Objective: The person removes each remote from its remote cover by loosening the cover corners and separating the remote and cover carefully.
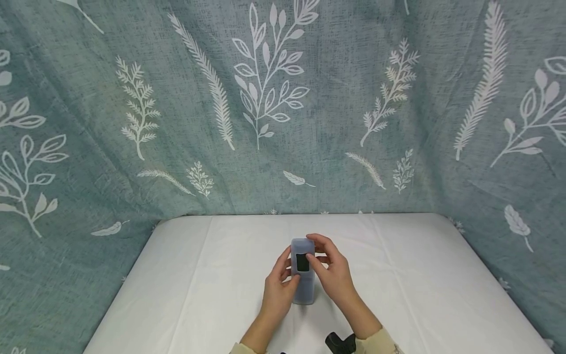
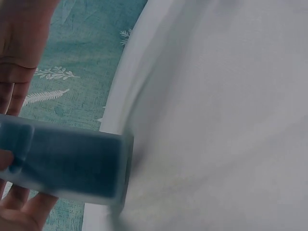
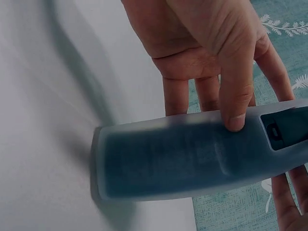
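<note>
Both hands hold a long blue-grey remote control (image 1: 303,290) in a translucent cover, its lower end close over the white tabletop. A dark rectangular cut-out (image 1: 302,263) shows in its upper half; the right wrist view shows a small tab (image 3: 275,135) inside. The left hand (image 1: 278,292) grips the left side, thumb (image 3: 236,120) pressed on the face just below the cut-out, fingers behind. On the right side, the right hand (image 1: 336,275) has its thumb at the cut-out's edge and its index finger at the top corner. In the left wrist view the right hand (image 2: 21,43) is partly out of frame.
A white cloth (image 1: 230,275) covers the table. Behind and beside it hangs a green curtain (image 1: 323,162) with white leaf prints. A black device (image 1: 340,342) sits at the right wrist, by the beige sleeve (image 1: 376,341).
</note>
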`<state>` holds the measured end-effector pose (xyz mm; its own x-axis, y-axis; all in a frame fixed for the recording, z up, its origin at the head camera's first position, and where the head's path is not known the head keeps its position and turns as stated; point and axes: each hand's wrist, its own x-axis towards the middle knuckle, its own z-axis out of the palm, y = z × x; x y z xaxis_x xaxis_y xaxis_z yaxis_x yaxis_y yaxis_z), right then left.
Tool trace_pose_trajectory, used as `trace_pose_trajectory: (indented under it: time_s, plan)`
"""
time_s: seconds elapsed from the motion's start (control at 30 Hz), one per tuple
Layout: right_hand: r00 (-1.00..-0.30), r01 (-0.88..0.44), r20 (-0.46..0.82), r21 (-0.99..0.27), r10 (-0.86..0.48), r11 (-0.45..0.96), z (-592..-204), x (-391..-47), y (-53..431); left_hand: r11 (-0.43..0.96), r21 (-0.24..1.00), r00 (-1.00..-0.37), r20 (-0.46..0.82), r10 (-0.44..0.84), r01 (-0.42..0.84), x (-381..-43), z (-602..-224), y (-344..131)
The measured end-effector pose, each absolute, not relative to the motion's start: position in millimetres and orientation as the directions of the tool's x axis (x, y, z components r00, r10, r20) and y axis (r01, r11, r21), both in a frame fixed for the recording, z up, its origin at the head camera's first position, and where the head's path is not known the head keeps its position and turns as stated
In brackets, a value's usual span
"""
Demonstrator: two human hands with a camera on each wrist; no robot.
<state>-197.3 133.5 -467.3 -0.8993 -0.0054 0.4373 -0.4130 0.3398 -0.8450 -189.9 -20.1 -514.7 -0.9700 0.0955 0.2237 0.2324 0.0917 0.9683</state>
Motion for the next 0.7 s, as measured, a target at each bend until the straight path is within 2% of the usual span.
trace_pose_trajectory:
  time_s: [0.23, 0.53, 0.7]
  plan:
    - [-0.888, -0.432, 0.46, -0.83, -0.005, 0.353, -470, -197, 134, 0.049, 0.964, -0.957, 0.253, 0.143, 0.262, -192, -512, -22]
    - [-0.882, -0.44, 0.47, -0.82, -0.009, 0.366, -475, -198, 136, -0.02, 0.94, -0.932, 0.341, 0.126, 0.341, -199, -500, -21]
    - [-0.873, -0.459, 0.487, -0.809, -0.021, 0.367, -477, -199, 137, 0.098, 0.89, -0.892, 0.432, 0.13, 0.445, -202, -494, -21]
